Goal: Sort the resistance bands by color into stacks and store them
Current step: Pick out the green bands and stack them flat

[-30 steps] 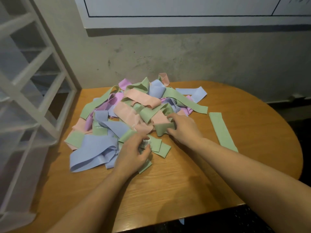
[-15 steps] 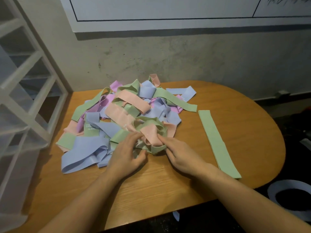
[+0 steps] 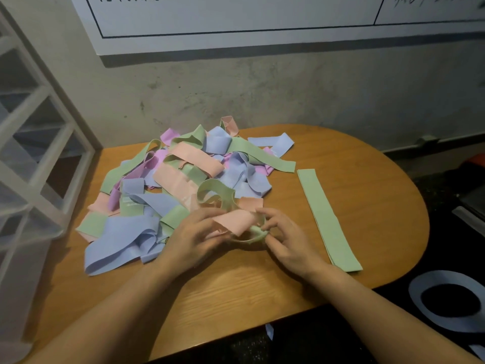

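**A:** Hands at 6 o'clock of the pile (image 3: 181, 185). Left hand (image 3: 195, 239) has fingers curled around a pink band (image 3: 236, 222); right hand (image 3: 287, 239) pinches a green band (image 3: 256, 232) at its near end.

**B:** Are the two bands separate?

**A:** Can't tell. Green one loops up to 12 o'clock of the hands and the pink strip passes through or across the loop. Motion blur there, and the left fingertips are hidden under the pink.

**B:** Sorted stack?

**A:** One flat green strip (image 3: 326, 219) at 3 o'clock of the pile, apart from it, lying on the table (image 3: 236, 292). Can't tell if it's one layer or several.

**B:** Rest of the pile?

**A:** Blue, green, pink, purple bands tangled and overlapping; lower layers hidden, count not readable. Sits at the table's 10 o'clock side.

**B:** Storage?

**A:** White frame rack (image 3: 39, 143) at 9 o'clock, cut off by the frame edge. Contents not visible. Board (image 3: 236, 19) on the wall at 12 o'clock, its writing cropped and unreadable.
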